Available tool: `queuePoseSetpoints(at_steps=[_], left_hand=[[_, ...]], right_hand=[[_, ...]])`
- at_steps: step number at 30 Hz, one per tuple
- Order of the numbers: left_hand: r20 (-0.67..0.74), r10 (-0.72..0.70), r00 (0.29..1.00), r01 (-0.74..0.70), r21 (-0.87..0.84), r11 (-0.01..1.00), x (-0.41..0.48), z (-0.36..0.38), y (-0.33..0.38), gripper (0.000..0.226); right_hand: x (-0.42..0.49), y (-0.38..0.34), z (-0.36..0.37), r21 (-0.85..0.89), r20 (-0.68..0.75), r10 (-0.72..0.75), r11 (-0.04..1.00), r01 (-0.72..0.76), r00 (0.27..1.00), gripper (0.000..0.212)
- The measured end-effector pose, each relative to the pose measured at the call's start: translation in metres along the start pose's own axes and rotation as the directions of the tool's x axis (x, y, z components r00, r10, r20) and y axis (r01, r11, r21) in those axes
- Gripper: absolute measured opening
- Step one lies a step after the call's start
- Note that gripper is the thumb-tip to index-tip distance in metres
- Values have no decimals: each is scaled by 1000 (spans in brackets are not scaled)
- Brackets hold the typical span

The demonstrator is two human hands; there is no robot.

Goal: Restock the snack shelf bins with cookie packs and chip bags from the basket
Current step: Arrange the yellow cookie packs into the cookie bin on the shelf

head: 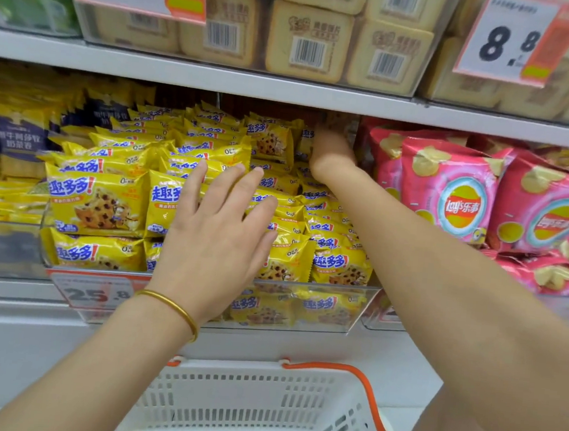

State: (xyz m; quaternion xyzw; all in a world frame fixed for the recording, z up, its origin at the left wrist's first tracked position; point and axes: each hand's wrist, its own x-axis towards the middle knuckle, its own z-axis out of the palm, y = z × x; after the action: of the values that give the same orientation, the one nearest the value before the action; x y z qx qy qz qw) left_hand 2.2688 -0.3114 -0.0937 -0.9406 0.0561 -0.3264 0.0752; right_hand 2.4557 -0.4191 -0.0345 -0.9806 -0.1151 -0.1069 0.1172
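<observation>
Left hand flat, fingers straight on heaped packs; right hand buried behind them, grip can't tell; a shove there could spill front packs over bin lip toward basket.

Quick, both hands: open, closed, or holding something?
Left hand: open, fingers flat on the yellow cookie packs.
Right hand: cannot be told; fingers hidden deep in the bin.

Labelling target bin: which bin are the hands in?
The middle bin, yellow cookie packs: left hand flat on them, right hand at its back. None in the pink chip bags.
</observation>
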Motion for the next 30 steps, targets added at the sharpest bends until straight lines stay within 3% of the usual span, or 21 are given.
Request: queuePoseSetpoints(at_steps=[3, 5, 8, 11, 13, 15, 17, 19, 21, 24, 26, 30], left_hand=[[-49, 50, 998, -52, -27, 998, -3, -7, -3, 40], [-119, 108, 987, -114, -41, 993, -12, -14, -4, 35], [-201, 189, 961, -200, -34, 979, -40, -29, -3, 26], [-128, 216, 968, -223, -37, 974, -77, -40, -1, 25], [9, 207, 978, -206, -58, 977, -94, -44, -3, 27], [234, 185, 954, -180, -46, 983, -121, -40, -7, 31], [435, 163, 885, -161, -42, 986, -153, -34, -12, 37], [568, 157, 808, -157, -48, 986, -183, -31, -16, 41], [631, 162, 758, -154, -68, 986, -202, -30, -20, 43], [652, 166, 739, -125, -108, 986, -213, -27, -24, 44], [669, 176, 722, -111, -138, 984, -218, -23, -27, 44], [719, 168, 675, -91, -145, 985, -226, -13, -31, 44]], right_hand=[[-34, -2, -12, 44, -2, -21, 999, 21, 1000, 49], [-74, -2, -18, 75, -102, -132, 987, 140, 986, 47], [-149, 4, -15, 110, -269, -327, 924, 366, 906, 51], [-223, 4, 6, 214, -412, -422, 817, 536, 807, 44], [-252, 4, 30, 301, -398, -440, 766, 568, 805, 40], [-270, -2, 68, 375, -266, -480, 747, 549, 836, 40], [-283, -7, 117, 366, 37, -541, 790, 492, 841, 44], [-296, -7, 181, 312, 413, -533, 844, 436, 738, 45], [-314, 0, 244, 247, 656, -450, 887, 391, 606, 42], [-342, 7, 309, 199, 833, -313, 939, 279, 457, 44], [-360, 6, 337, 189, 883, -266, 956, 225, 388, 58], [-385, -5, 372, 168, 910, -203, 978, 127, 361, 76]])
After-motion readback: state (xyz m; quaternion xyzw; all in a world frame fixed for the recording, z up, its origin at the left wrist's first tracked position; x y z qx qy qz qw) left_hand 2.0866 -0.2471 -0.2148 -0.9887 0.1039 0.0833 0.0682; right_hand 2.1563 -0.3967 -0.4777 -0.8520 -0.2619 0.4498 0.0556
